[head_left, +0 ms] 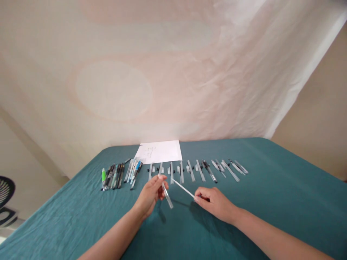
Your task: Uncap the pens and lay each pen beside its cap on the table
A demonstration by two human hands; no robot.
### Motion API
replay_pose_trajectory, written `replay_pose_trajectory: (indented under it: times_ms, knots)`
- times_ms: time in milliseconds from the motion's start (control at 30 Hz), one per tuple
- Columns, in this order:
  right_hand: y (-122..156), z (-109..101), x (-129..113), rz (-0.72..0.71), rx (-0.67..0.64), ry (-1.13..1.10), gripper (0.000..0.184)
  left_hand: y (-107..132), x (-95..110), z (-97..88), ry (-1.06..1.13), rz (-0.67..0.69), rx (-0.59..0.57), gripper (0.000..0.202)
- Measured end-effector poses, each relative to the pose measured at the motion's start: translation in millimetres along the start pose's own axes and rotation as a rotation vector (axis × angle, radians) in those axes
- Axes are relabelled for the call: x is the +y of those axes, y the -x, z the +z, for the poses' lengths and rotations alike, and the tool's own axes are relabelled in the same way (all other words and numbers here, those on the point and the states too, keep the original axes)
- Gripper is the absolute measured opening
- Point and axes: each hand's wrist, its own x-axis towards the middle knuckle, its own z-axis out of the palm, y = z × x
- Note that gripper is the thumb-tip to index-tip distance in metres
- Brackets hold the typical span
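The left hand (150,193) grips the clear pen barrel (167,198) near its upper end; the barrel slants downward. The right hand (217,205) pinches the white pen refill (184,188) at one end, its other end pointing toward the left hand. Both parts are positioned above the green tablecloth (108,224), in front of the row of disassembled pens (191,171).

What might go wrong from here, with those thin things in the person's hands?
The left hand holds the clear tube with its fingers, so it might slip onto the green cloth. The right hand grips the thin white rod near one end, so its free tip may wobble. Small dark pieces lie beside the row of clear tubes, so a passing hand could knock them away.
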Motion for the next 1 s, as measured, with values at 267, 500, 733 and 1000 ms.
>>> replay_pose_trajectory:
  times_ms: [267, 500, 733, 1000]
  knots:
    - [-1.2, 5.4, 2.5, 0.017, 0.048, 0.038, 0.027, 9.8, 4.8, 13.9, -0.263, 0.244, 0.061, 0.031]
    - [0.1, 3.5, 1.6, 0.015, 0.037, 0.087, 0.024, 16.7, 6.6, 18.2, -0.414, 0.333, 0.051, 0.024]
    - [6.2, 3.7, -17.4, -0.024, -0.006, 0.082, 0.02, 7.4, -7.9, 17.1, -0.157, -0.058, -0.028, 0.038]
    - [7.6, 11.8, -27.1, -0.014, -0.14, 0.102, 0.018, 11.2, -5.6, 19.4, -0.004, -0.099, -0.132, 0.028]
